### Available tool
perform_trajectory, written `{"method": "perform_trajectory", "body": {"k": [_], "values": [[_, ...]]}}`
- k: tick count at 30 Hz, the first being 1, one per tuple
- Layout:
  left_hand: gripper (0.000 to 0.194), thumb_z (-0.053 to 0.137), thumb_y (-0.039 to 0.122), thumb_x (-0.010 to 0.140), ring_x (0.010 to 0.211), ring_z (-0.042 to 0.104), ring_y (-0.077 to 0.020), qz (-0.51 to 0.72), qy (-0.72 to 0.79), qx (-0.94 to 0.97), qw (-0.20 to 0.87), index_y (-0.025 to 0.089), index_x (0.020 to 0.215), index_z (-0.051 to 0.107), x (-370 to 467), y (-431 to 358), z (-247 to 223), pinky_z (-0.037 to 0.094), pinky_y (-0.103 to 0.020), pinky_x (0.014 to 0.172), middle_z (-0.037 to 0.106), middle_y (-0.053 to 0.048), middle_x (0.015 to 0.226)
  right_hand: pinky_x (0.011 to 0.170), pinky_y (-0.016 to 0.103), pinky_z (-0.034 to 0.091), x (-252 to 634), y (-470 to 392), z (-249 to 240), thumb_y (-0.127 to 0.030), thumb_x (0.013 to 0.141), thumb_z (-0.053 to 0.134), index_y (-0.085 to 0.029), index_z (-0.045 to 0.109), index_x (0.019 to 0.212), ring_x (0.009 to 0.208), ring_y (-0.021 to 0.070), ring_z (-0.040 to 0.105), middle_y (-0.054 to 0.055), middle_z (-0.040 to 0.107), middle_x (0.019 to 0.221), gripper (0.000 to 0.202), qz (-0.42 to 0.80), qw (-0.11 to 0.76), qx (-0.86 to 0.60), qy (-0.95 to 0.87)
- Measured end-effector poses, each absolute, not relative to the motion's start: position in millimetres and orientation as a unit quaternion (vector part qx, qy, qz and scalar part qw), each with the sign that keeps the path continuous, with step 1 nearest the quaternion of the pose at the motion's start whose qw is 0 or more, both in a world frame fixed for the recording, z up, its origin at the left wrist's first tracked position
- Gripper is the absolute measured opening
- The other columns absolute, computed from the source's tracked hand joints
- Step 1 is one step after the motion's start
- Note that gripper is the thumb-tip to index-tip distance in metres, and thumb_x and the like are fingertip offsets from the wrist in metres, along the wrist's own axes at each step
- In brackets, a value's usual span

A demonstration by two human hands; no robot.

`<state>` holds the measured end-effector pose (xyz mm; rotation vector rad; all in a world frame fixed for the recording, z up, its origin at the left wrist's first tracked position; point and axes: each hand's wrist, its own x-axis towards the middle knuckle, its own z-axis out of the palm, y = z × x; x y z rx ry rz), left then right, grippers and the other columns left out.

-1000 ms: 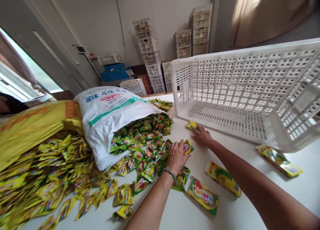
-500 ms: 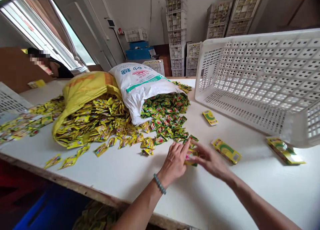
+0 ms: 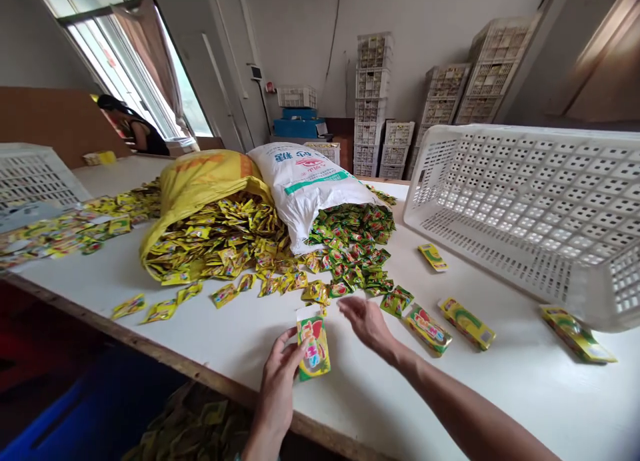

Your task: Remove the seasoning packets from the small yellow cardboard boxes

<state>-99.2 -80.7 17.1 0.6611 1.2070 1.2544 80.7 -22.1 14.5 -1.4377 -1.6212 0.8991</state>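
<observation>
My left hand (image 3: 284, 364) grips a small yellow-green candy box (image 3: 314, 346) upright near the table's front edge, its top flap raised. My right hand (image 3: 367, 322) hovers just right of that box, fingers stretched to the left with nothing visible in them. Beyond it lie loose green candy packets (image 3: 353, 254), spilling from a white woven sack (image 3: 313, 181). Yellow packets (image 3: 220, 237) fill the mouth of a yellow sack (image 3: 205, 174) on the left. Another candy box (image 3: 427, 329) lies flat beside my right forearm.
Further boxes (image 3: 467, 323) lie to the right, by a large white plastic crate (image 3: 510, 207) tipped on its side. Another crate (image 3: 37, 174) stands at far left. A person (image 3: 135, 127) sits at the back left. Stacked crates (image 3: 373, 101) line the wall.
My hands have parted; the left has come nearer with a box in its grip, and the right is apart from it. A box now lies at the right. The view has tilted up.
</observation>
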Motion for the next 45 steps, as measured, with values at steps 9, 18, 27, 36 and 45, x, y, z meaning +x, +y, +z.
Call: {"method": "perform_trajectory", "body": {"k": [9,18,27,36,45], "values": [[0.046,0.082,0.034,0.060,0.086,0.069,-0.0245,0.522,0.500,0.280,0.632,0.016,0.098,0.065,-134,-84,10,0.053,-0.028,0.068,0.074,-0.006,0.090,0.079,0.031,0.039,72,52,-6,-0.021,0.079,0.064,-0.014,0.065,0.077,0.093,0.0235,0.053,0.011,0.061,0.095,0.007,0.126,0.225,-0.644,-0.720],[0.047,0.083,0.035,0.057,0.070,0.069,-0.0198,0.544,0.494,0.287,0.615,0.016,0.096,0.065,-144,-75,6,0.052,-0.026,0.063,0.074,-0.003,0.082,0.069,0.025,0.042,106,-29,-15,-0.016,0.081,0.056,-0.020,0.064,0.077,0.079,0.0172,0.056,0.003,0.062,0.082,0.009,0.221,0.218,-0.565,-0.764],[0.043,0.081,0.040,0.060,0.069,0.068,-0.0205,0.461,0.504,0.345,0.643,0.015,0.090,0.063,-125,-79,7,0.053,-0.028,0.063,0.073,-0.005,0.079,0.074,0.028,0.042,116,-58,-18,-0.041,0.081,0.061,-0.017,0.065,0.073,0.085,0.0212,0.057,0.008,0.062,0.086,0.026,0.231,0.210,-0.670,-0.674],[0.030,0.073,0.040,0.067,0.074,0.068,-0.0234,0.325,0.516,0.510,0.607,0.017,0.085,0.065,-98,-78,-10,0.052,-0.030,0.065,0.074,-0.006,0.081,0.061,0.026,0.039,137,-87,-7,-0.043,0.061,0.078,-0.016,0.059,0.083,0.063,0.0140,0.053,-0.001,0.061,0.069,0.040,0.561,0.407,-0.564,-0.449],[0.026,0.068,0.039,0.073,0.095,0.062,-0.0289,0.331,0.532,0.732,0.268,0.023,0.093,0.070,-38,-82,14,0.046,-0.040,0.090,0.072,-0.010,0.097,0.061,0.028,0.041,149,-111,-1,-0.046,0.060,0.080,-0.016,0.064,0.066,0.063,0.0141,0.052,0.000,0.058,0.067,0.034,0.549,0.448,-0.551,-0.440]]}}
